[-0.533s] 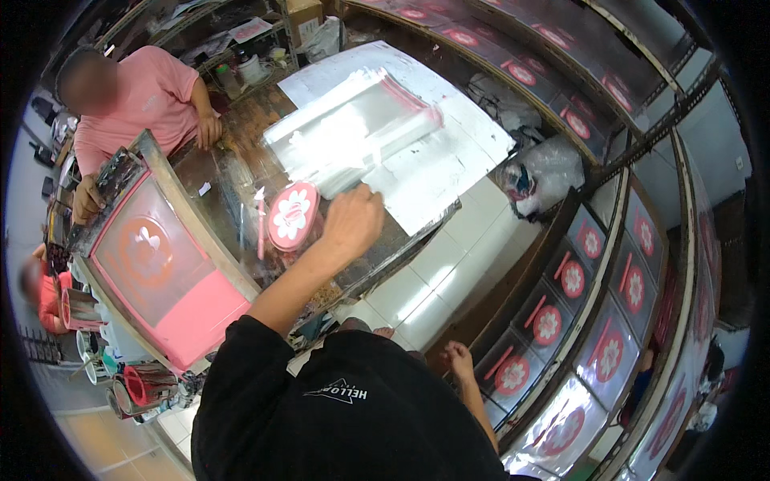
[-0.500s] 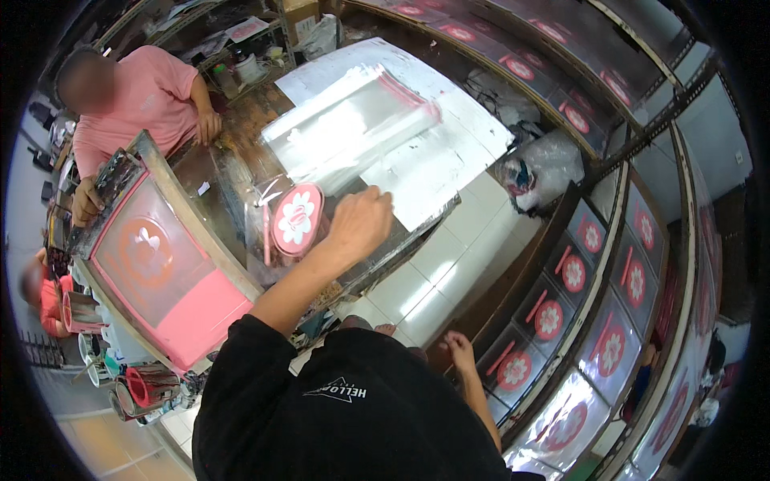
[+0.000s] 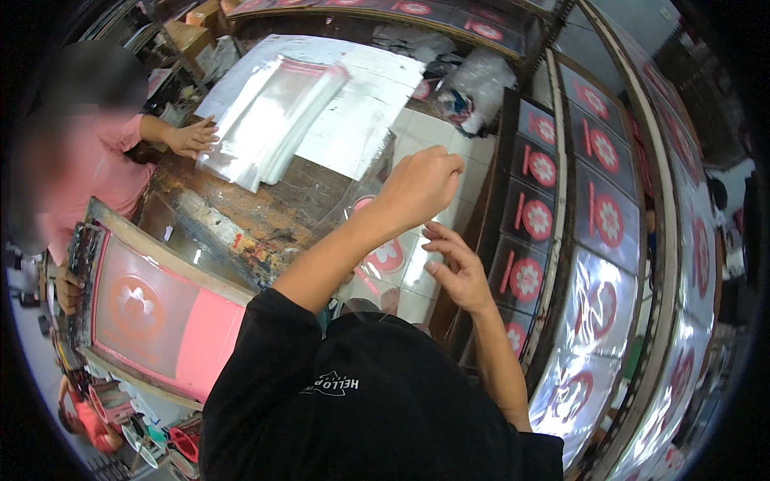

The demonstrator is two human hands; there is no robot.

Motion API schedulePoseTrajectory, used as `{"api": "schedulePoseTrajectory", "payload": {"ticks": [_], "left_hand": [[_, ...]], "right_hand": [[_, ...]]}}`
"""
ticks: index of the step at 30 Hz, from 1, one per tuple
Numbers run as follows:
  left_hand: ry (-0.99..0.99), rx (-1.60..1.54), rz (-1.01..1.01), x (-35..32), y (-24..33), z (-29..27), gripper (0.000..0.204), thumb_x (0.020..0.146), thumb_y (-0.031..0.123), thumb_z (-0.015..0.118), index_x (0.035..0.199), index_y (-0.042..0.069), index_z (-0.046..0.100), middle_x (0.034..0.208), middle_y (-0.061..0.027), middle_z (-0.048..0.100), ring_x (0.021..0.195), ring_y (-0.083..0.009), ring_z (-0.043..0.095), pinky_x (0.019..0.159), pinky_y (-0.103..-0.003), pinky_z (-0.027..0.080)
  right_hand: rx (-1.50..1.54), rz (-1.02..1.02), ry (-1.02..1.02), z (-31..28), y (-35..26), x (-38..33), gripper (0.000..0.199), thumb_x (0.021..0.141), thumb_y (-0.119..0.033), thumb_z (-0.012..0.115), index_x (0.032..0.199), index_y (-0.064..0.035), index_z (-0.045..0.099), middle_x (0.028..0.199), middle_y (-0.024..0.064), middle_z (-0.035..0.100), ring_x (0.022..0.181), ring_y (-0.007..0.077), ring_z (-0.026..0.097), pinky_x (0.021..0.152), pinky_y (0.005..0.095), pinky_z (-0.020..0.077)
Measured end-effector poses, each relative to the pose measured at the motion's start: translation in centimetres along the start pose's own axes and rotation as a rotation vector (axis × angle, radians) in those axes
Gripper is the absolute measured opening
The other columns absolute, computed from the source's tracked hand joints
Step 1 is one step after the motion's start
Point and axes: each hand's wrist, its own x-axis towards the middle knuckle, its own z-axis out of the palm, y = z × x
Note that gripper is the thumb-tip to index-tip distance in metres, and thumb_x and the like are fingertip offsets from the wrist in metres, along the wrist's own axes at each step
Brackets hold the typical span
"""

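Note:
My left hand [image 3: 421, 188] is closed on a clear plastic bag [image 3: 387, 255] with a pink and white flower print. The bag hangs off the table's right side, over the tiled floor, partly behind my left forearm. Close by on the right, my right hand [image 3: 461, 268] has its fingers apart and curved, with nothing visible in them. On the table's white sheet [image 3: 353, 120] lies a stack of clear bags [image 3: 273, 120]. A co-worker's hand [image 3: 192, 138] rests on the stack's left edge.
A printing screen [image 3: 152, 321] with pink ink is at the left, beside the paint-stained table [image 3: 216, 216]. Racks [image 3: 553, 240] holding several printed bags stand along the right. A bundle of clear plastic [image 3: 479, 88] lies beyond the table.
My left hand has lifted the printed bag off the table and carried it right. My right hand has come up beside it. The co-worker's hand has reached the stack. My view has turned right.

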Motion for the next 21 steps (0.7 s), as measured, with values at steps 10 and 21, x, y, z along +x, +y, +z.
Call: {"api": "schedulePoseTrajectory", "payload": {"ticks": [10,21], "left_hand": [[0.150,-0.199,0.218,-4.1,8.3,2.3,0.024,0.089,0.017,0.062,0.102,-0.002,0.068,0.086,-0.0196,0.065,0.084,-0.0378,0.065,0.076,-0.045,0.052],[0.259,-0.806,-0.014,-19.4,9.8,0.9,0.023,0.095,0.008,0.059,0.114,-0.003,0.064,0.096,-0.0089,0.061,0.086,-0.0157,0.059,0.079,-0.029,0.049]], "right_hand": [[-0.157,-0.102,0.424,1.1,-5.0,-7.7,0.025,0.094,0.000,0.059,0.119,0.0057,0.063,0.132,0.0153,0.060,0.121,0.0217,0.057,0.105,0.0337,0.0436],[-0.525,-0.111,0.838,1.9,-15.4,-23.6,0.024,0.098,-0.001,0.054,0.120,0.0037,0.063,0.124,0.0121,0.064,0.105,0.0181,0.065,0.095,0.0284,0.0495]]}}
